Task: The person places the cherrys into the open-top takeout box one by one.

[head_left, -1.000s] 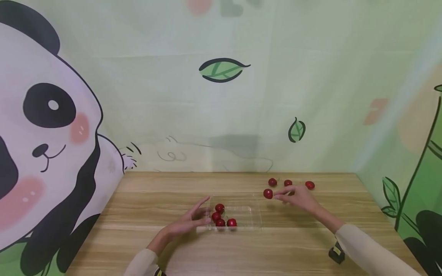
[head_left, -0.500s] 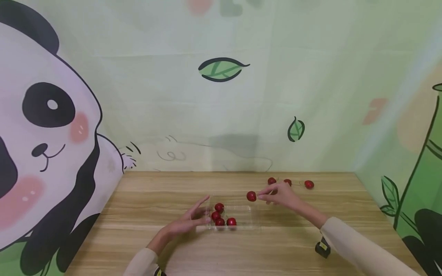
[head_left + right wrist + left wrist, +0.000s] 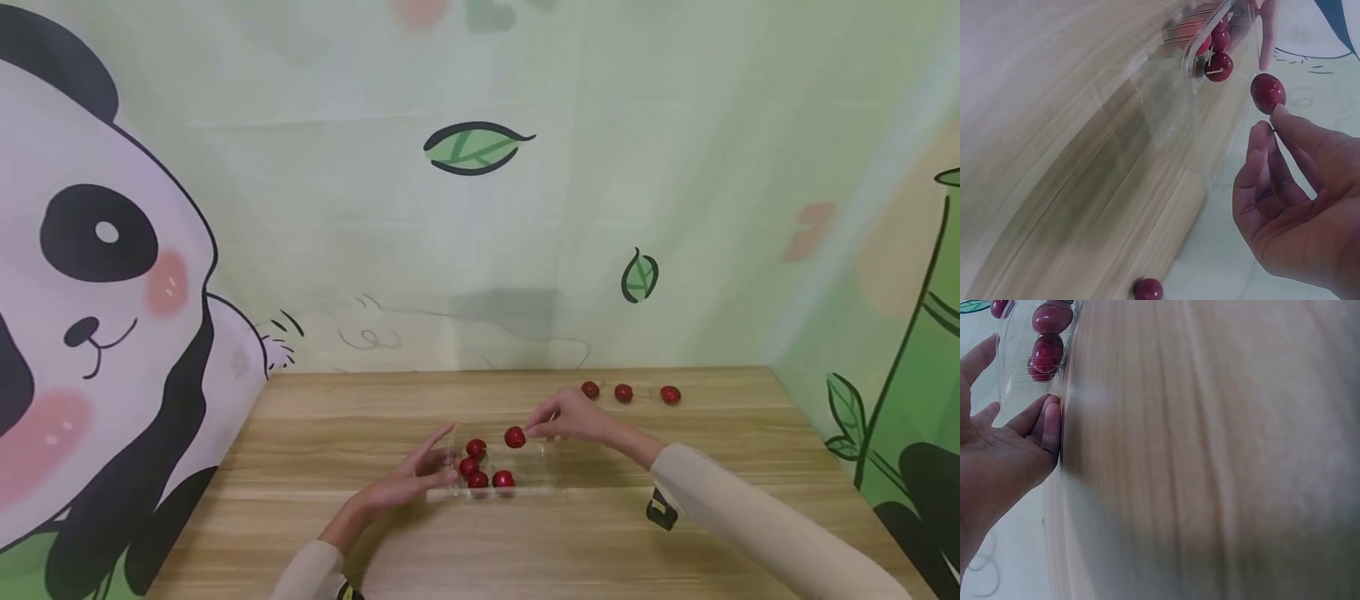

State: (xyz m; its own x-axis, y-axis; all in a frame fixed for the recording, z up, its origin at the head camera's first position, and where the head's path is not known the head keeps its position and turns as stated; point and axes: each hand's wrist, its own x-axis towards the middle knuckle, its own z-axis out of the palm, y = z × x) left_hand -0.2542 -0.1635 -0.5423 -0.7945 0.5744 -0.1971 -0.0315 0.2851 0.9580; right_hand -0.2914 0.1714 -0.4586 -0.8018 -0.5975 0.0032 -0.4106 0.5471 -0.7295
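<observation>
Closely, right fingers [image 3: 1304, 133] pinch cherry [image 3: 1268, 94]; spread left fingers [image 3: 1051, 428] beside tray [image 3: 531, 475].

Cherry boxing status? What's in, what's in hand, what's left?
Done: four cherries sit in the clear box. In hand: the right hand holds a fifth cherry up at the box, not yet released; the left hand is at the box's left end. Left: three cherries on the table, beyond the box, presumably next to go in.
</observation>
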